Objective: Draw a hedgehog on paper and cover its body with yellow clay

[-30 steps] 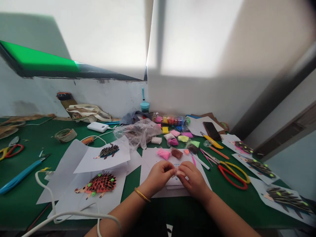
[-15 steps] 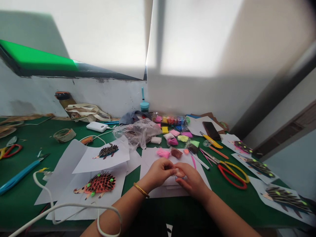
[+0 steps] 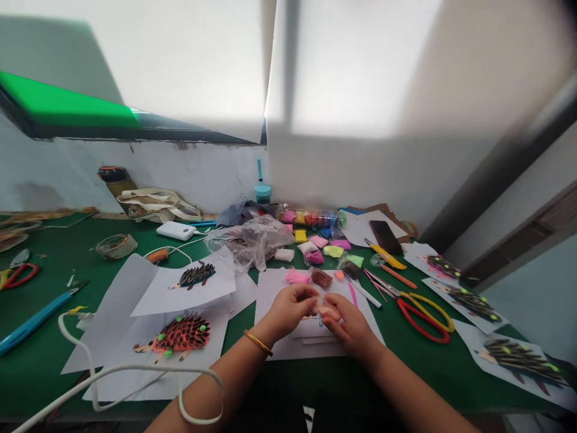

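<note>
My right hand (image 3: 351, 329) is closed around a small packet of peach-coloured clay (image 3: 329, 313) in clear film. Just left of it, the fingers of my left hand (image 3: 292, 311) pinch together at the film's edge; what lies between the fingertips is mostly hidden. Both hands hover over a white sheet of paper (image 3: 277, 346) that bears a faint blue drawing. Beyond the fingers sit a pink clay packet (image 3: 297, 276), a brown clay packet (image 3: 321, 278) and a small orange lump (image 3: 339, 275).
Scissors (image 3: 424, 313), a yellow cutter (image 3: 385, 255) and a phone (image 3: 385, 236) lie to the right. Finished-looking hedgehog pictures (image 3: 184, 335) flank both sides. A white cable (image 3: 135, 368) loops over my left forearm. Several clay packets and a plastic bag (image 3: 256, 240) lie behind.
My left fingertips have drawn slightly left from my right hand, opening a small gap. More of the peach clay shows. The view has shifted slightly.
</note>
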Demonstrator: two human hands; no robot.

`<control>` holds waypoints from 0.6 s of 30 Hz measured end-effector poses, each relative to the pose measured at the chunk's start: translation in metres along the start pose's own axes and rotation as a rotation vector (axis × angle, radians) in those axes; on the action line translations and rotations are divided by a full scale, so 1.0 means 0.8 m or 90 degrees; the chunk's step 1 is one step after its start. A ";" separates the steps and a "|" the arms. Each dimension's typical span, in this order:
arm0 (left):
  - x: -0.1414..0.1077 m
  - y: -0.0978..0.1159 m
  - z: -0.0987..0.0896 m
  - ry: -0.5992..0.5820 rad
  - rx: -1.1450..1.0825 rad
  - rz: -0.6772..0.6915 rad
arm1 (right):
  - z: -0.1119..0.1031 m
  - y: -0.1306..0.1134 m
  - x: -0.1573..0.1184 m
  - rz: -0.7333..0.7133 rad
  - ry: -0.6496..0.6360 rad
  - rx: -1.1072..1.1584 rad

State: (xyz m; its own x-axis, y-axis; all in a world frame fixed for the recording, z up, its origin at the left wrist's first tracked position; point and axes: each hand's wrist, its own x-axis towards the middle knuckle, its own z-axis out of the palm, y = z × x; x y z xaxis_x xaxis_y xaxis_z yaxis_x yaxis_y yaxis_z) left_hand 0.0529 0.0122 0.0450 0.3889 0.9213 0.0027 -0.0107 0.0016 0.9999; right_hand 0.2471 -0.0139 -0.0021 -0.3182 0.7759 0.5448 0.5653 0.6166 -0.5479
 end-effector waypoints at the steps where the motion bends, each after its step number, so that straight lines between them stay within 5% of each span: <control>1: 0.000 -0.002 0.000 0.015 -0.050 -0.008 | 0.001 0.001 -0.001 -0.002 0.024 -0.009; 7: -0.003 -0.009 0.000 0.021 -0.153 -0.013 | -0.002 -0.004 0.004 -0.073 0.074 -0.078; 18: -0.008 -0.019 0.006 -0.013 -0.127 0.010 | -0.006 -0.016 0.009 -0.047 -0.010 -0.030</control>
State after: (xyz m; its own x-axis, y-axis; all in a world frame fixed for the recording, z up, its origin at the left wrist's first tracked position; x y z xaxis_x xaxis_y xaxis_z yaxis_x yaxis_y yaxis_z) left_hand 0.0553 0.0046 0.0297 0.4062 0.9136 0.0209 -0.1993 0.0662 0.9777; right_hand 0.2413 -0.0165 0.0116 -0.3713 0.7312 0.5723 0.5755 0.6649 -0.4761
